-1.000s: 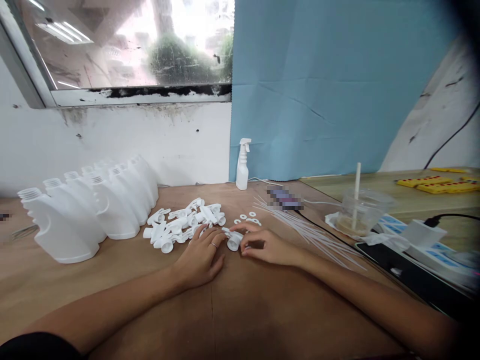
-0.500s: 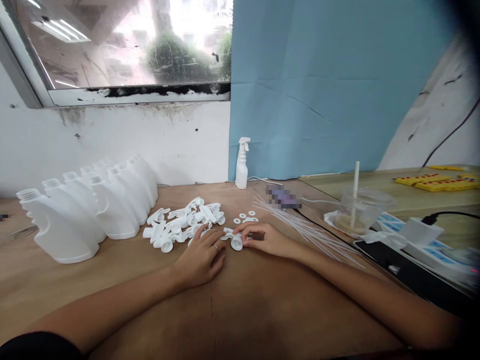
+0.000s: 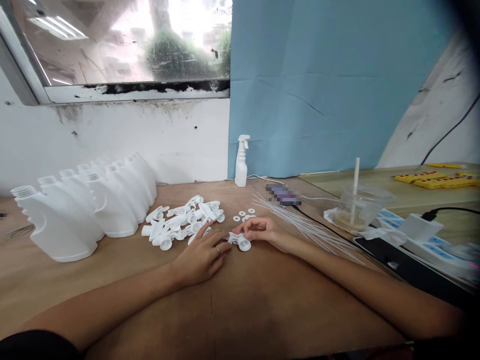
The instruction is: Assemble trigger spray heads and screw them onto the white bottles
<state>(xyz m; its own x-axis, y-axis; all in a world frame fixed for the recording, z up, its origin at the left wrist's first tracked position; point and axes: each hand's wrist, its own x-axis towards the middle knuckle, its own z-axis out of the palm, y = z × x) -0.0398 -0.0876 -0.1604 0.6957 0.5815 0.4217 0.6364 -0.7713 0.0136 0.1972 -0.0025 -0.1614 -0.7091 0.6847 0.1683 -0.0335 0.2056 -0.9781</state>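
A white trigger spray head [image 3: 244, 243] is between my hands, just above or on the brown tabletop, its round screw collar facing me. My left hand [image 3: 204, 254], with a ring on one finger, is closed on the left end of it, the index finger stretched out. From the right, the bent fingers and thumb of my right hand [image 3: 264, 231] pinch at the upper side of the collar. Whether a small part sits in those fingertips is hidden. Beyond my left hand lies a pile of white spray heads [image 3: 183, 220]. Several flat white washers [image 3: 245, 216] are behind my right hand.
White open-necked bottles [image 3: 62, 225] stand in rows at the left. A complete spray bottle [image 3: 241, 162] stands by the blue cloth [image 3: 318, 90]. Thin white tubes [image 3: 307, 227], a phone [image 3: 283, 194], a plastic cup with a straw [image 3: 352, 217] and a power strip [image 3: 427, 245] lie rightward.
The spray head has shifted slightly to the right, and both hands have moved along with it. The view has tilted a little.
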